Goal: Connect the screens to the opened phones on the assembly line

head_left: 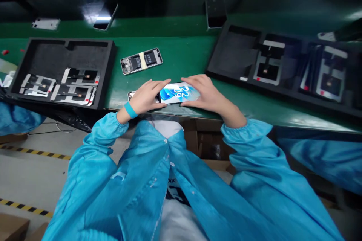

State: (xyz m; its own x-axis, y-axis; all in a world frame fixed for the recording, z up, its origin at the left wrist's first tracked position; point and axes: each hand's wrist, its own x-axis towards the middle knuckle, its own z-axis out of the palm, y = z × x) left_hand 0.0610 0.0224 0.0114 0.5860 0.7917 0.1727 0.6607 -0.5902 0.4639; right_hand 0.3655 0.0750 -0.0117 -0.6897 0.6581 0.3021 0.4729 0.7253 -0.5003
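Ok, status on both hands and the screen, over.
Left hand, right hand: gripping lit screen. Screen glowing blue and white. Opened phone beyond, apart from both hands.

It is a workshop: a green desk (183,52) has an open phone (141,61) and trays (51,54) of parts (268,60); the floor (28,177) has striped tape (36,152).

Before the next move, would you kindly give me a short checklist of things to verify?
1. Screen on and face up: ok, the lit screen shows digits.
2. Both hands on it: ok, left hand at one end, right hand at the other.
3. Screen joined to phone frame: cannot tell, the left hand hides most of the frame.
4. Open phone clear of the hands: ok, it lies apart, farther back.
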